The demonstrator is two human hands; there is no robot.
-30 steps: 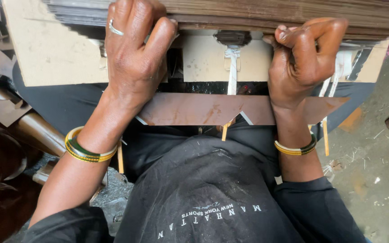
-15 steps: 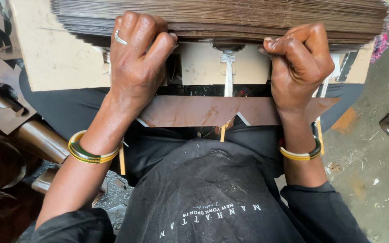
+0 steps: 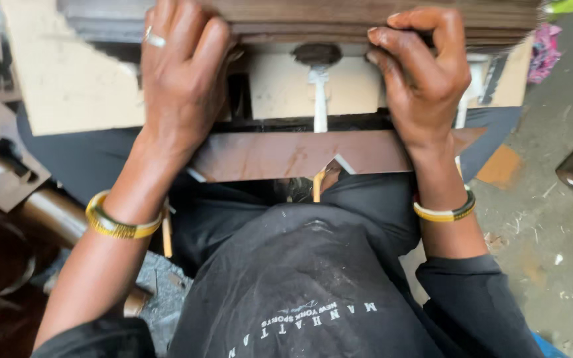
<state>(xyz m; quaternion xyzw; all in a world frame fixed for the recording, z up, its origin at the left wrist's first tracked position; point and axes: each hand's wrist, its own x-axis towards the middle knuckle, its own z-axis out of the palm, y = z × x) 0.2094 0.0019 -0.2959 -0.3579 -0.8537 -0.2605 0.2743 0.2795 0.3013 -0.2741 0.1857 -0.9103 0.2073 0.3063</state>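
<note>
Sheet stack (image 3: 366,13) long axis left-right; left hand (image 3: 180,73), right hand (image 3: 422,73) fingers clenched on edge

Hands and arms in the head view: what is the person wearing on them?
The left hand has a silver ring on one finger and a gold-and-green bangle at the wrist. The right hand has no ring in view; its wrist has a yellow, white and dark bangle. Black sleeves are pushed up both forearms.
</note>
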